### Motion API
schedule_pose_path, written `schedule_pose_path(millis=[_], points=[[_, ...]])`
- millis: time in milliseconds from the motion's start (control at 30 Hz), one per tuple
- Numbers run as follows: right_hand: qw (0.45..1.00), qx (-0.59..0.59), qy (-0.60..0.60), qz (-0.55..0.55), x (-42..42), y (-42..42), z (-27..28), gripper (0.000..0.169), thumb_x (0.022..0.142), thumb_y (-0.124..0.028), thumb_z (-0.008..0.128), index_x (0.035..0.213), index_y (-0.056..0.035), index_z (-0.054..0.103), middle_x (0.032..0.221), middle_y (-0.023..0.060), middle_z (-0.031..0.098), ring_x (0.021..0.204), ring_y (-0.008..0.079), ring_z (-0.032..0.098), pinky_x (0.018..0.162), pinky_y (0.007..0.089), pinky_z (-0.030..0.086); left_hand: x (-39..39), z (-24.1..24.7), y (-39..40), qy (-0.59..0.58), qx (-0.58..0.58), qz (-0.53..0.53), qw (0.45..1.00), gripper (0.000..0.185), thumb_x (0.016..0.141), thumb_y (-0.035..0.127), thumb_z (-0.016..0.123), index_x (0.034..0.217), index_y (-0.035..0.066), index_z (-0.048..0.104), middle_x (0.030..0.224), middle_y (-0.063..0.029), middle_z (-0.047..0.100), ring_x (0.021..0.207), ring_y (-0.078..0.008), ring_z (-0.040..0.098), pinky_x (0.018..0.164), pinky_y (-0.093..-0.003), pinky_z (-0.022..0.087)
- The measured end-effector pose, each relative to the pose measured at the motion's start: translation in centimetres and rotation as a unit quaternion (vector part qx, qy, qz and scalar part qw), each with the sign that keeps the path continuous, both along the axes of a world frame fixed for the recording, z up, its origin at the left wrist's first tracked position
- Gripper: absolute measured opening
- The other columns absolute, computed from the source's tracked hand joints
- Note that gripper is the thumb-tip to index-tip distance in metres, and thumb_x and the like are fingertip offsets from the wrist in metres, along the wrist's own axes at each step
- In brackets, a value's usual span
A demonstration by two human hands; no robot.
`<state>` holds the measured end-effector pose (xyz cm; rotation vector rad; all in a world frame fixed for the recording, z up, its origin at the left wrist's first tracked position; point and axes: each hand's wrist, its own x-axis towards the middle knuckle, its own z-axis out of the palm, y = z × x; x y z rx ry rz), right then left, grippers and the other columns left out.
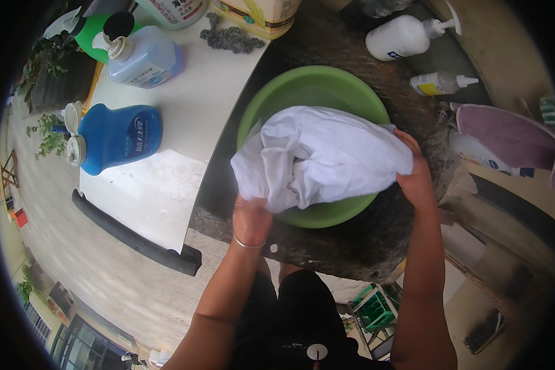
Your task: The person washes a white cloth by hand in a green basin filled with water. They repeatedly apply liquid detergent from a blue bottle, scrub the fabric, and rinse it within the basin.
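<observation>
A bunched white cloth [337, 152], perhaps a garment, is stretched between my two hands over a round green plastic basin [317, 76]. My left hand [252, 219], with a bangle at the wrist, grips the cloth's lower left end near the basin's front rim. At the cloth's right end, my right hand [415, 173] holds it beyond the basin's right rim, thumb below and fingers behind. Folds gather on the left half of the cloth, while its right half is smoother. The cloth hides most of the basin's inside. The basin stands on a dark, wet stone slab [333, 247].
On the white board [180, 138] at left stand a blue detergent bottle [120, 136], a clear pump bottle [143, 58] and a steel-wool scourer [231, 37]. A white pump bottle [397, 39], a small squeeze bottle [434, 84] and a mauve cloth [499, 134] line the right side.
</observation>
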<state>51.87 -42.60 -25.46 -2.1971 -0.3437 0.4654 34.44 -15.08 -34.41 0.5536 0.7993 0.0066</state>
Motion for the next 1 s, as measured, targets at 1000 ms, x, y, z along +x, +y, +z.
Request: schedule_pose_path(millis=[1000], points=[[0.909,0.178,0.261,-0.273,-6.9,3.4,-4.2,0.060,0.070,0.002,0.059,0.128,0.0058,0.047,0.118,0.0156,0.059,0.104,0.0249,0.059,0.092,0.0342,0.045,2.7,3.5,1.8,0.000,-0.070,-0.010,0.997,0.035,0.085,0.004,0.053,0.117,-0.009,0.051,0.109,-0.0134,0.062,0.099,-0.0234,0.061,0.091,-0.0346,0.046]])
